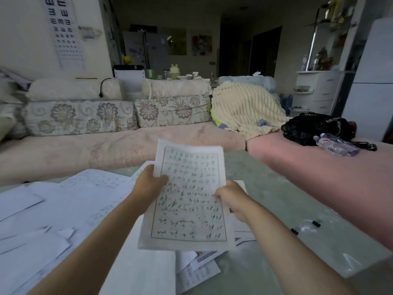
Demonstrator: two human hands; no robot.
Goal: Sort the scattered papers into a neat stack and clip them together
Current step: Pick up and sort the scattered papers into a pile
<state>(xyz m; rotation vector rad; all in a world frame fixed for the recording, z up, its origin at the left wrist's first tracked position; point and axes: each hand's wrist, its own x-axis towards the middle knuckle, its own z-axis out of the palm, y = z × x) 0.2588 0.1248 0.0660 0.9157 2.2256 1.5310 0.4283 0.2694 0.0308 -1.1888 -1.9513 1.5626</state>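
Early stage. Left hand [148, 184] & right hand [230, 196] each pinch a side edge of one sheet [189, 201], held up btwn fingers. Scattered papers [70, 201] below/left unstacked; binder clips [306, 226] right of fingers, unused.

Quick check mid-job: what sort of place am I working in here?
Most likely a home living room, not an office: a sofa with floral cushions, a cream blanket and an eye chart on the wall. The left hand and right hand hold a sheet over the table.
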